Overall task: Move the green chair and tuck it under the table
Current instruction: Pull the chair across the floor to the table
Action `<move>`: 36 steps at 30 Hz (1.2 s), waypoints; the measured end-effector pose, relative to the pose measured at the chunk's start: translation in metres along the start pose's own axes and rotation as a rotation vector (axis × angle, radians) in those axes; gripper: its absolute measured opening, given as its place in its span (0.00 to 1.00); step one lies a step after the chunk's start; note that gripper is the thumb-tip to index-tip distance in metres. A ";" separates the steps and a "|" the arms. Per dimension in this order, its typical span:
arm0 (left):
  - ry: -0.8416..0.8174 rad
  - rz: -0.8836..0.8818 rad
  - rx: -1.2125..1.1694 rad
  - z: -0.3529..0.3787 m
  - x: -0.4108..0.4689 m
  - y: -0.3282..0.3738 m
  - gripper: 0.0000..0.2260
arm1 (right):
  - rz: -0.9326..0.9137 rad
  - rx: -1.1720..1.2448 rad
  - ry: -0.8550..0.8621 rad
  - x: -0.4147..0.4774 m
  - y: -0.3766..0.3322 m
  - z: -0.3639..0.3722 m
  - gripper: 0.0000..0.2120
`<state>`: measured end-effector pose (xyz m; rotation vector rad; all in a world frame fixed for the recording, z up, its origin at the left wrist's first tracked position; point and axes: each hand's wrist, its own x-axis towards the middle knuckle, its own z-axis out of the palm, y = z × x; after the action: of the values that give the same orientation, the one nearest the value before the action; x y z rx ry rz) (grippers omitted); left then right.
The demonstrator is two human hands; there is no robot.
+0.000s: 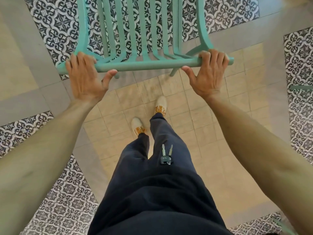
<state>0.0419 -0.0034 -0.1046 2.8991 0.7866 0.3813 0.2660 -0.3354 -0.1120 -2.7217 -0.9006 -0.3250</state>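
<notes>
Green chair [144, 31] at 12 o'clock, seen from above and behind; its top rail [147, 65] runs across the view. Left hand [84, 78] at 10 o'clock, grip closed around the rail's left end. Right hand [208, 73] at 2 o'clock, grip closed around the rail's right end. Chair over patterned tile floor [55, 24]. Keys [166, 155] hang at the trousers [152, 184]. No bench visible.

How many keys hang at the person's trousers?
2: one silver key on the left, one just right of it, both hanging above a dark fob at the dark trousers. More could be hidden behind.
</notes>
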 end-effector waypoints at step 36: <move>0.155 -0.606 0.135 0.074 0.246 0.090 0.30 | -0.682 0.151 -0.184 0.486 0.054 0.128 0.34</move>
<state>0.3107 0.0418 -0.1084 2.5757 1.6990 0.4940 0.6963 -0.0702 -0.1021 -2.2528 -1.8123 -0.1167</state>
